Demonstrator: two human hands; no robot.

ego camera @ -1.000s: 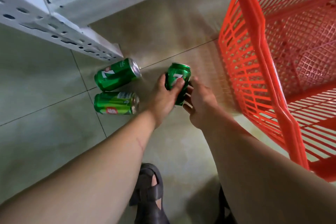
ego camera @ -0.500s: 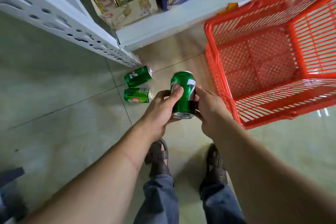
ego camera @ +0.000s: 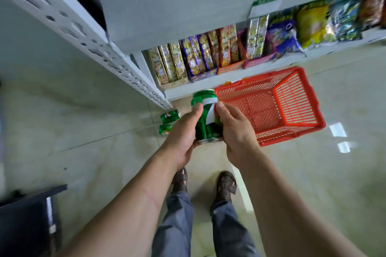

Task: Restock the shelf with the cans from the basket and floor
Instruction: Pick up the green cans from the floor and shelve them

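At the near left corner stands a dark, flat-topped piece of furniture (ego camera: 31, 210), its details too dim to make out. Above it a white perforated metal shelf upright (ego camera: 87, 48) slants from the far left down to the pale glossy tiled floor (ego camera: 83, 152). Just right of the foot of that upright, two green aluminium soda cans (ego camera: 169, 116) lie on their sides on the floor, one just beyond the other, both left of the hands.

In the middle, the left hand (ego camera: 183, 135) and the right hand (ego camera: 236, 131) together hold a third green soda can with a white stripe on its label (ego camera: 205, 117), upright and raised above the floor. The left thumb lies up the can's left side with its fingers wrapped underneath and behind; the right thumb presses the label from the right, and the right fingers curl round the far side. Below the hands, two brown sandals (ego camera: 226, 183) and blue-grey trouser legs (ego camera: 177, 225) show on the floor.

Behind the held can, the lowest white shelf board (ego camera: 292, 58) carries rows of gold, purple and orange snack boxes (ego camera: 196, 58), and farther right blurred purple, yellow and green snack bags (ego camera: 309, 25). On the floor right of the can sits an orange-red plastic lattice basket (ego camera: 296, 100), with no cans visible inside.
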